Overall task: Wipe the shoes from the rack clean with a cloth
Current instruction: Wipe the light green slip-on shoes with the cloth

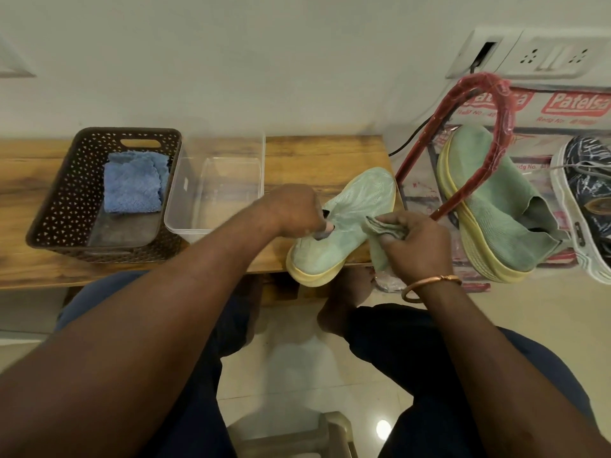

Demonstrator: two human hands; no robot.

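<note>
Both hands on a green shoe at the bench's right front corner.

The shoe (353, 206) lies on the bench (314, 153) with its yellow sole jutting over the front edge. The left hand (291, 209) grips it at the collar with curled fingers. The right hand (416, 242), a bangle (429, 285) on its wrist, pinches a bunched grey-green cloth (380, 252) against the shoe's right side, and the loose end hangs below the bench edge. At the bench's left end a brown basket (49, 209) holds a folded blue cloth (132, 186), and a clear tub (185, 200) stands just beside the basket, toward the middle. Off the bench's right end a red rack (496, 104) carries a second shoe (489, 200), also green, with a dark shoe (588, 180) beside it.
</note>
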